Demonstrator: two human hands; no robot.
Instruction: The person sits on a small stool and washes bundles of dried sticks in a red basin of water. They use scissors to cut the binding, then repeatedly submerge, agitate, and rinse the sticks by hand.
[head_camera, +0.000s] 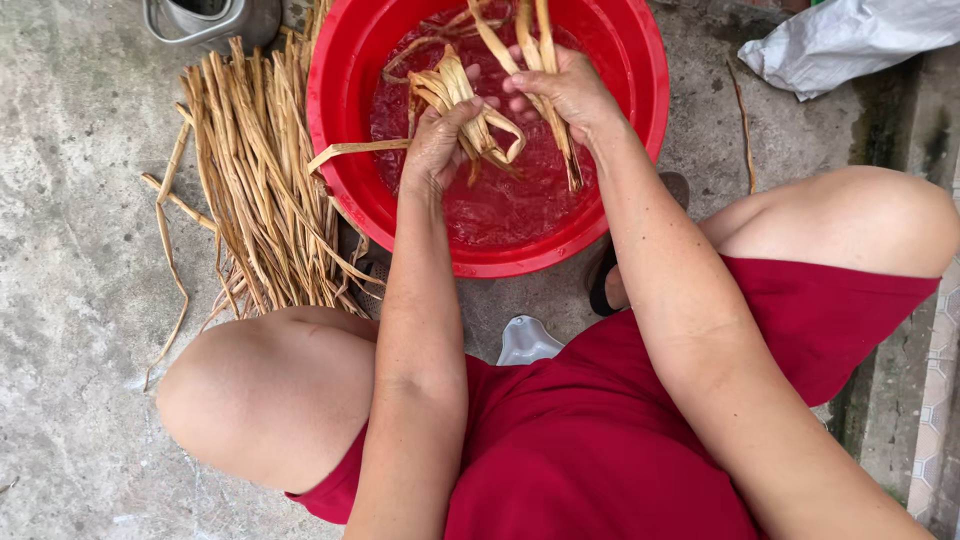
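While both hands hover over the water-filled red basin (640, 120), the left hand (437, 145) is closed around a looped bundle of wet straw strips (462, 100) and the right hand (565, 92) pinches longer strips (540, 40) beside it.

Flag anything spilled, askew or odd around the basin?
One dried strip lies alone on the concrete right of the red basin, apart from the pile on the left. No spilled water shows. Both hands hold wet strips over the basin.
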